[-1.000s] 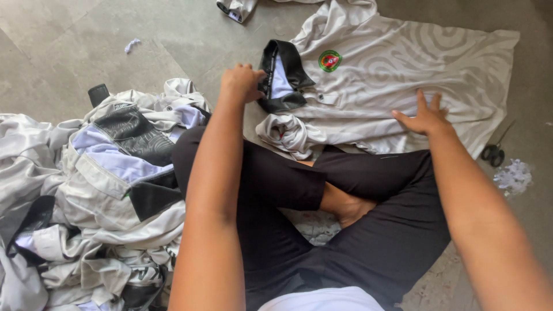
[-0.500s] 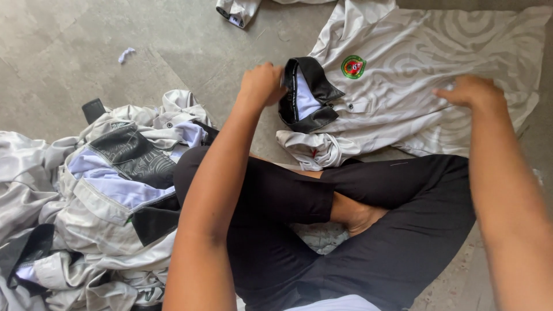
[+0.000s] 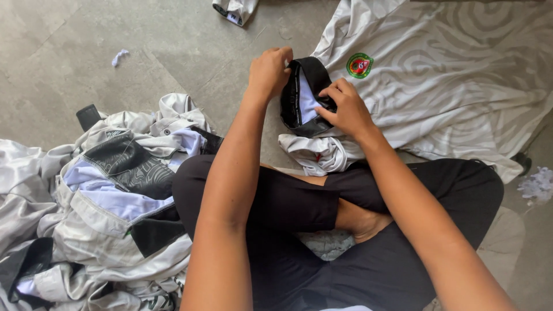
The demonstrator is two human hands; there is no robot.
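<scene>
Both hands are pinching the black collar [image 3: 305,95] of the pale shirt [image 3: 461,98]: left hand [image 3: 269,72] on its far edge, right hand [image 3: 345,109] on the near edge. Shirt's spread on the floor [image 3: 86,52] beyond the crossed legs [image 3: 299,201]. Looks light and floppy, so that stiffer collar band seems the best grab spot.

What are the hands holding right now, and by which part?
Both hold the shirt by its black collar: left hand pinches the collar's left edge, right hand grips its right edge.

Both arms reach forward, left hand [image 3: 268,72] and right hand [image 3: 344,109] with fingers curled.
</scene>
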